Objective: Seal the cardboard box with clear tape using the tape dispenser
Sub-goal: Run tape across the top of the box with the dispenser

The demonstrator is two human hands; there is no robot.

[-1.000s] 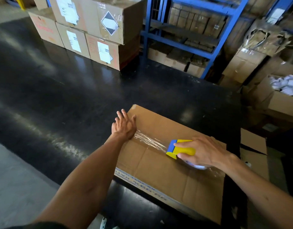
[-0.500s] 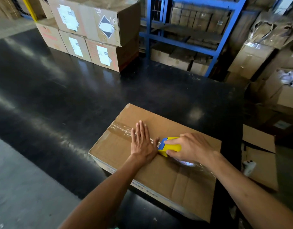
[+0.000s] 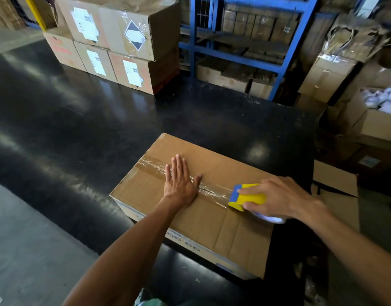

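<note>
A brown cardboard box [image 3: 214, 219] lies flat on the dark glossy floor in front of me. A strip of clear tape [image 3: 212, 190] runs along its top seam from the far left edge toward the right. My left hand [image 3: 180, 181] lies flat, fingers spread, pressing the tape down at the seam's middle. My right hand [image 3: 280, 198] grips the yellow and blue tape dispenser [image 3: 248, 197] near the box's right edge, with tape stretched taut between the dispenser and my left hand. The tape roll under my right palm is mostly hidden.
Stacked labelled cartons [image 3: 115, 45] stand at the back left. A blue metal rack [image 3: 245, 36] holding boxes is behind. Open cartons [image 3: 375, 120] and flat cardboard [image 3: 335, 184] crowd the right side. Grey concrete floor [image 3: 24, 250] lies at the left front.
My right hand has drawn the dispenser rightward along the seam, laying out more tape. My left hand moved from the box's far left edge to the seam's middle and stays flat.
</note>
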